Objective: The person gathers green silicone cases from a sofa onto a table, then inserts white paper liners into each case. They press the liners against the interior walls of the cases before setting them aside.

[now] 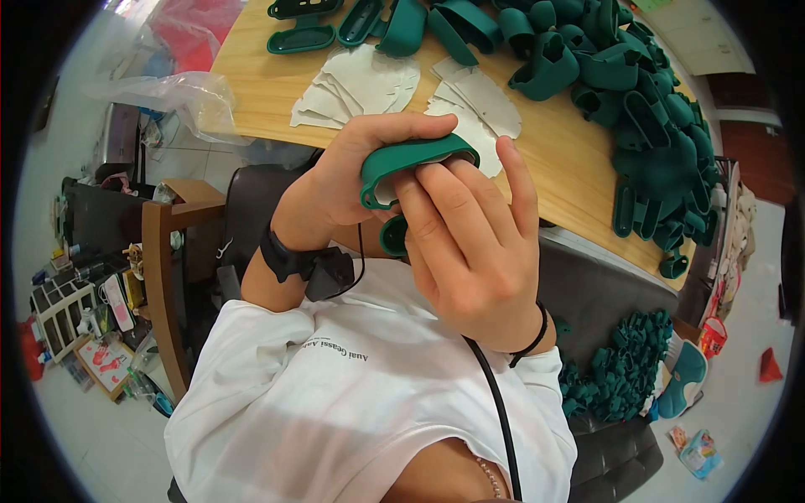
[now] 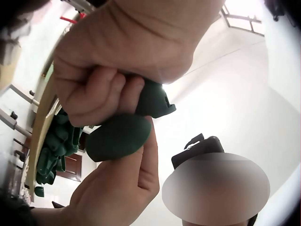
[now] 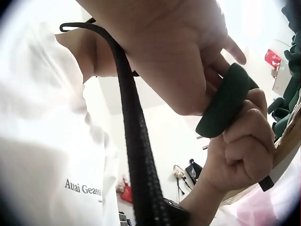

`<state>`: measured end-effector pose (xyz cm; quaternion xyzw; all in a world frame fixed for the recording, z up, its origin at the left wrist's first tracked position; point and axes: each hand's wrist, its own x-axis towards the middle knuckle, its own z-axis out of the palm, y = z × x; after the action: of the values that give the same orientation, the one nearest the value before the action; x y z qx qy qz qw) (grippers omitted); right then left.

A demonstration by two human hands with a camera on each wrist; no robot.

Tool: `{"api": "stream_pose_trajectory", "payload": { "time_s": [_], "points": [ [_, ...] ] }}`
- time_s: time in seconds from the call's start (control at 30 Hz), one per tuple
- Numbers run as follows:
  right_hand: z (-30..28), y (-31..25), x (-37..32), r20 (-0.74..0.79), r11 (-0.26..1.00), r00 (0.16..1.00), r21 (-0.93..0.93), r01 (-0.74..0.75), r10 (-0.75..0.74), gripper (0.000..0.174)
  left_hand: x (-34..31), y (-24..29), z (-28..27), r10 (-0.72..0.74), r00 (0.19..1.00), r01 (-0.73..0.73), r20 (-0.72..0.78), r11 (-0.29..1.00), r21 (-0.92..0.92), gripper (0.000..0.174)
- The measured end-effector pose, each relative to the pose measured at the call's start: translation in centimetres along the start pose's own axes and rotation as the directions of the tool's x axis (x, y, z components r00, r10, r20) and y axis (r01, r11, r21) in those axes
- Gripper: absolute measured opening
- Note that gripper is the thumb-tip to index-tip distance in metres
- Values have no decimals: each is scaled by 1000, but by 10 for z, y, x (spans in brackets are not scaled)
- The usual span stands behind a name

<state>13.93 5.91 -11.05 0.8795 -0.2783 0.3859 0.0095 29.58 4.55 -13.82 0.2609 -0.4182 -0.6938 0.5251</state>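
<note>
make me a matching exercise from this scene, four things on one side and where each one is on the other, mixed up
Things:
1. green piece
2. white cutouts
3. heap of green pieces
4. clear plastic bag

Places:
A. lying flat in overlapping stacks in the middle of the table
B. at the table's left edge, partly over the side
C. held between the left hand and the right hand, off the table
D. piled along the table's right side

Pairs: 1-C, 2-A, 3-D, 4-B
</note>
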Motion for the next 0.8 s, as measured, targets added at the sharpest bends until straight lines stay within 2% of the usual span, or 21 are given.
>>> {"api": "stream_pose_trajectory", "payload": {
  "time_s": [0.23,0.53,0.6,0.63,0.67,0.7,0.73,0.77,0.8],
  "points": [
    [1,-1,2,31,1000,999,-22,-8,8,30,0,1,-1,-16,1000,15,-22,999,-50,38],
    [-5,1,5,-199,995,975,-46,91,-98,18,0,10,-4,-88,995,68,-53,953,-295,38],
    [-14,-1,6,-252,995,968,-104,-15,-11,16,-1,14,-4,-88,995,67,-52,945,-321,38],
    [-18,-1,6,-280,989,959,-129,-73,34,16,-3,16,-5,-47,998,37,-36,969,-246,37],
    [-21,2,6,-296,978,955,-193,-73,12,19,-4,15,-6,46,999,-46,-8,997,-69,37],
    [-23,6,3,-307,964,952,-255,-78,-4,23,-4,14,-10,155,984,-167,86,975,150,43],
    [-25,7,0,-313,945,949,-315,-83,-22,28,-1,7,0,287,958,-273,-16,926,262,56],
    [-25,6,-2,-294,947,955,-312,-74,-22,28,2,9,4,325,945,-294,-42,896,332,51],
    [-25,5,-3,-277,949,961,-309,-62,-27,28,4,3,1,390,921,-371,12,865,337,52]
  ]
}}
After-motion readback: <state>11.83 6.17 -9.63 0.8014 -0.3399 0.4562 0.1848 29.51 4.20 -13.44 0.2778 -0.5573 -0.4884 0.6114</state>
